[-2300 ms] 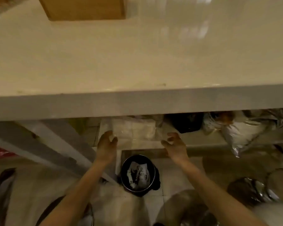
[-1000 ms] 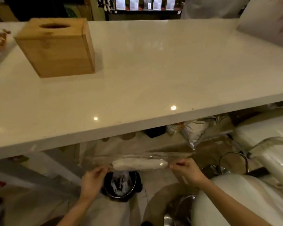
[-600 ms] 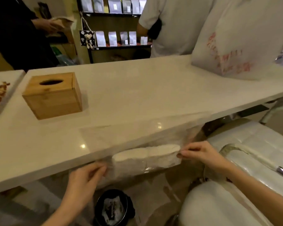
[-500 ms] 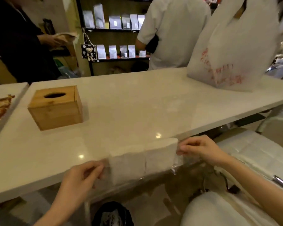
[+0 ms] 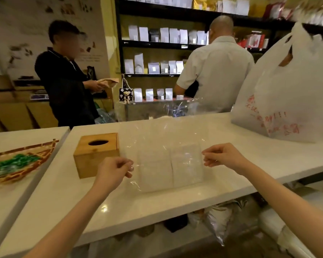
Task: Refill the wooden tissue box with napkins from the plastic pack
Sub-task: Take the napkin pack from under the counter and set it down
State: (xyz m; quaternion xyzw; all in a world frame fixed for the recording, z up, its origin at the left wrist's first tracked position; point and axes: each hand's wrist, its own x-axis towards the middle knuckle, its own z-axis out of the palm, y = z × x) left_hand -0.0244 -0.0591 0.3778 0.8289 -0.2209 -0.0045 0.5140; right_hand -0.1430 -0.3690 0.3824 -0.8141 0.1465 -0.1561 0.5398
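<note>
A clear plastic pack (image 5: 168, 131) hangs upright above the white counter (image 5: 175, 203), with two side-by-side stacks of white napkins (image 5: 171, 165) in its lower half. My left hand (image 5: 113, 173) pinches the pack's left edge and my right hand (image 5: 223, 158) pinches its right edge. The pack's empty upper part rises to about shelf height. The wooden tissue box (image 5: 96, 154), with an oval hole in its lid, stands on the counter just left of the pack, behind my left hand.
A large white plastic bag (image 5: 287, 94) with red print sits at the counter's far right. A woven basket (image 5: 17, 164) lies on the adjoining table to the left. Two people stand behind the counter before shelves of pouches. Bags lie under the counter.
Both hands lifted the napkin pack from below the counter to above its top, holding it upright. The view rose from the floor to the counter and shop.
</note>
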